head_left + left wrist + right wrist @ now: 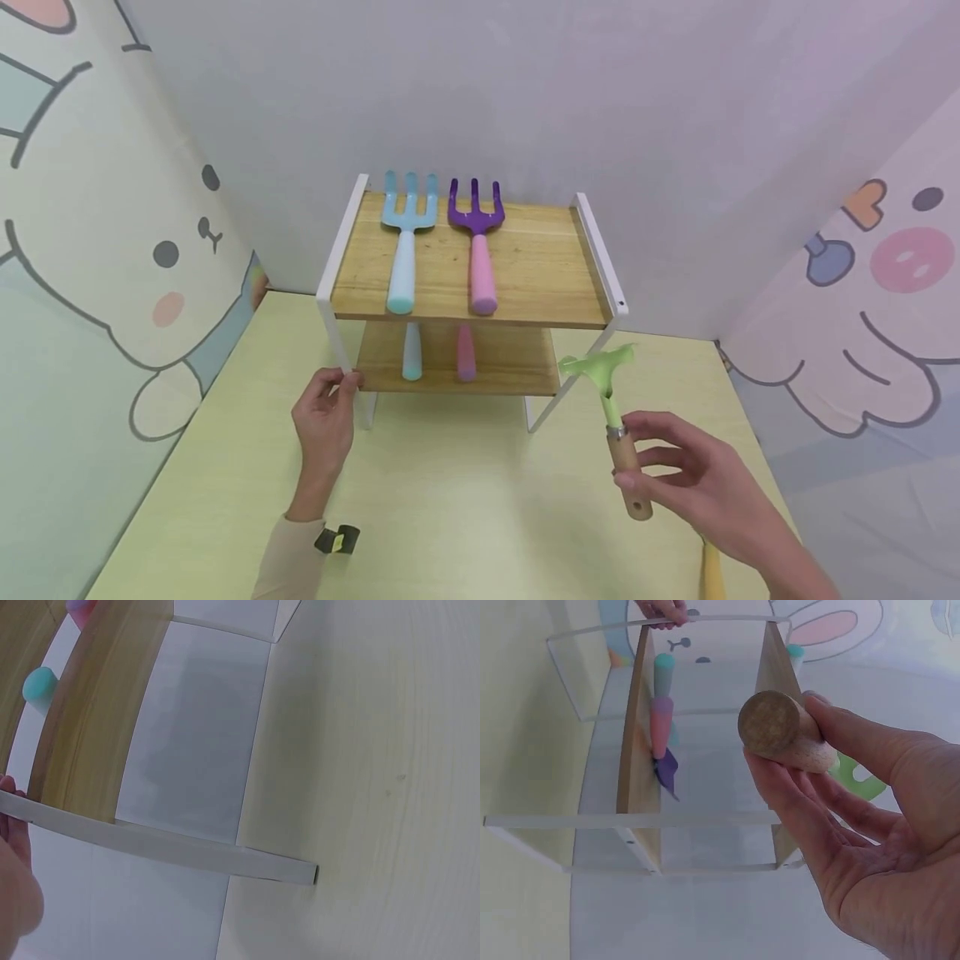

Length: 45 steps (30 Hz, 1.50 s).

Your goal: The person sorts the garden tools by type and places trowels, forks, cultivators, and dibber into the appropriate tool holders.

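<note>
My right hand [693, 483] pinches the wooden handle of a small garden hand tool [622, 458] with a light-green, broad head. Its head points up and away, just right of the two-tier rack [577, 267]; the right wrist view shows the round handle end. With thumb and fingers, my left hand [327, 408] holds the rack's white front-left leg at lower-shelf height. On the top board lie a light-blue hand fork [406, 250] and a purple fork with pink handle [481, 258], tines toward the back.
On the lower board lie a tool with a blue handle [412, 354] and one with a pink handle [466, 354]; the upper board hides their heads in the head view. A yellow handle [712, 571] lies at the table's front right. Cartoon-printed curtains [525, 100] stand behind and beside.
</note>
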Each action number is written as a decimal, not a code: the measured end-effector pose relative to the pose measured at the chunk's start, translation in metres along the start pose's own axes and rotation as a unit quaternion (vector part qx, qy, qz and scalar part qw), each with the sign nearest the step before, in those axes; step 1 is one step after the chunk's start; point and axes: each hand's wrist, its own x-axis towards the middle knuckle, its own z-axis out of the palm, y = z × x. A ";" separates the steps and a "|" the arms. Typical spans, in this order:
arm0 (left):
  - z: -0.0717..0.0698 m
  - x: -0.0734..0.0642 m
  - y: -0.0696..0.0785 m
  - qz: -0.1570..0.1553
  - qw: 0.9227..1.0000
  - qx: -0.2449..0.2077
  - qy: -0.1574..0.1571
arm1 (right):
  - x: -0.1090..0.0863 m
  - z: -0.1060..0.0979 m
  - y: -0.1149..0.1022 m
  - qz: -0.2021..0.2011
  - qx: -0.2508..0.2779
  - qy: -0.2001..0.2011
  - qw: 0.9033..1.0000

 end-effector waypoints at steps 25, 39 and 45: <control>0.005 0.001 -0.002 -0.003 1.000 -0.013 -0.007 | 0.044 -0.004 -0.042 -0.093 -0.008 0.017 0.996; 0.003 0.000 0.000 -0.003 1.000 -0.014 -0.004 | 0.074 -0.007 -0.063 -0.069 0.009 0.024 0.997; 0.001 0.001 -0.001 -0.005 1.000 -0.002 0.000 | 0.086 -0.008 -0.073 -0.039 -0.009 0.017 0.999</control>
